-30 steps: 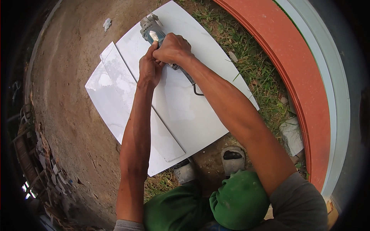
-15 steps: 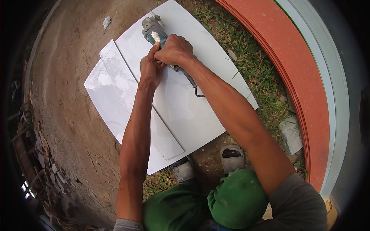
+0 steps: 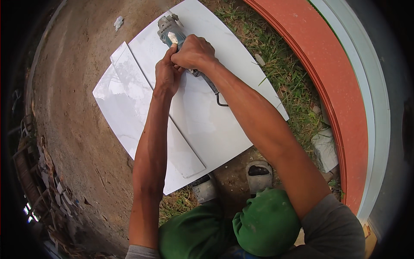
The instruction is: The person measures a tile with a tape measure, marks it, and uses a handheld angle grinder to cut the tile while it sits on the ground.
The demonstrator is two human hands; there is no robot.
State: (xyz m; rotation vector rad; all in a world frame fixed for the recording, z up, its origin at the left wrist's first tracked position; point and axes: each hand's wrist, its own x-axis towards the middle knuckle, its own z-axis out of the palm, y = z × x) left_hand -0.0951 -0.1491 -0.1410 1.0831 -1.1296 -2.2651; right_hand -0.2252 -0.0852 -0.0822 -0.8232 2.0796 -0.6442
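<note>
Grinder (image 3: 171,31) is clasped by the fingers of left hand (image 3: 167,72) and right hand (image 3: 195,52), toward eleven o'clock over the white slab (image 3: 228,52), which could be chipped by any sideways twist.

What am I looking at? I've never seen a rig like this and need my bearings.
There is no robot: these are a person's bare left hand and right hand. A wide fisheye camera on the person's head looks down, so straight edges look bent. Both hands hold a grey-and-teal angle grinder over a large, glossy white slab; whether it touches is unclear. A narrower, long white strip lies on the slab's left part. Brown soil lies to the left, green grass to the right.
</note>
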